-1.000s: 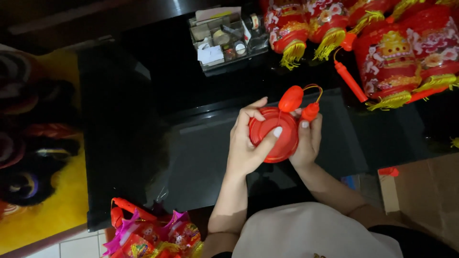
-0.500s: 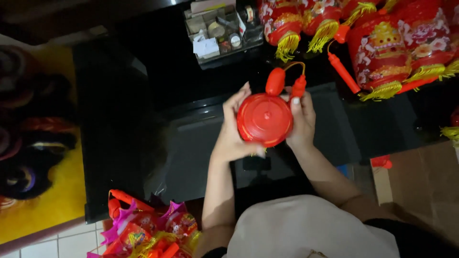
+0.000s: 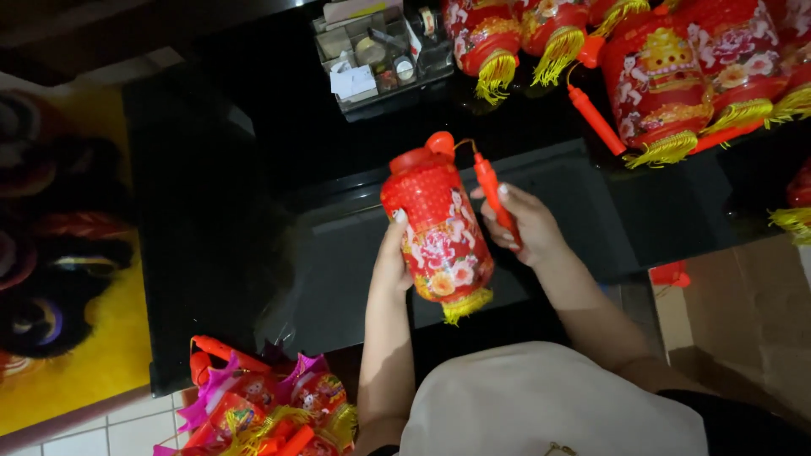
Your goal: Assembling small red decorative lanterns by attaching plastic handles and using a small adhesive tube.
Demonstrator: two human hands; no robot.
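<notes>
Overhead, both hands close on one red lantern (image 3: 439,232): left hand (image 3: 394,262) grips its side, right hand (image 3: 528,224) its handle (image 3: 494,196); four lanterns (image 3: 659,80) beyond.

Dim, warm light; blurred left edge

Black glossy table (image 3: 211,253) filled most of the view, dim light, faint reflections on its top. Clear organiser box (image 3: 376,51) with small odds and ends sat at the far edge. Row of finished red lanterns with yellow fringes (image 3: 667,76) lay along the far right. White tiled floor (image 3: 118,431) showed at lower left, with a pile of flat folded lanterns (image 3: 262,405) on it. Yellow mat (image 3: 93,355) at left held dark, blurred shapes. Brownish floor (image 3: 752,312) at right, small red piece (image 3: 672,274) near it.
</notes>
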